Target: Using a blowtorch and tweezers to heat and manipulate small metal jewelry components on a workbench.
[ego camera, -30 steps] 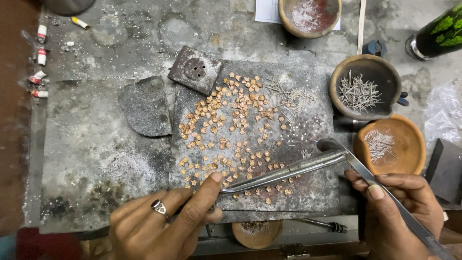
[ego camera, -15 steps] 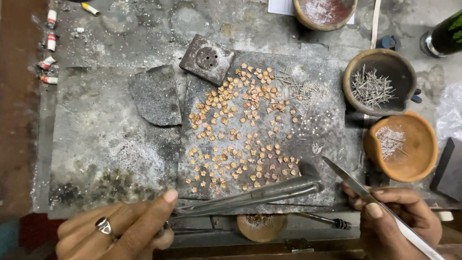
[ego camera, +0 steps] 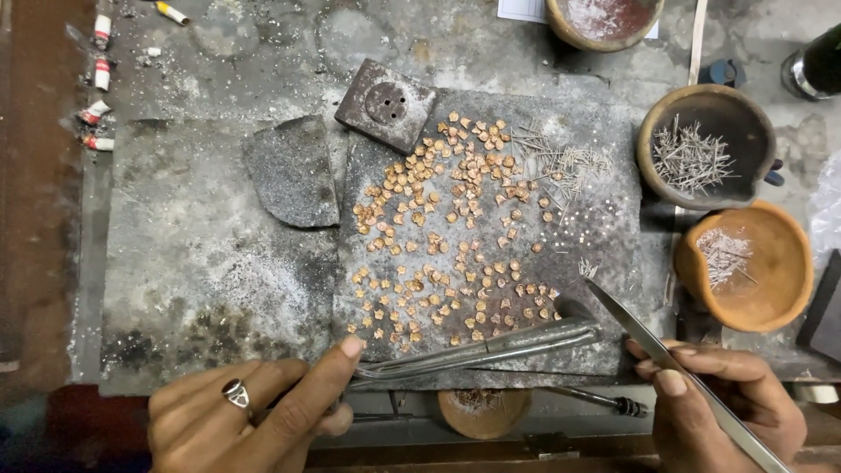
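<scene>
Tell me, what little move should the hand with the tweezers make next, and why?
Probably nudge the tweezers in the right hand a little left, down to the nearest copper piece. Their tip hovers at the slab's right edge beside a few thin pins, apart from the pieces.

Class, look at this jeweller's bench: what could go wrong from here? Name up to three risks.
1. The tweezers in the right hand have their tips at a tiny wire cluster; a slip might flick it away.
2. The long metal tool under the left hand lies beside the loose copper-coloured pieces and may scatter them.
3. The slab is crowded near its edge.
</scene>
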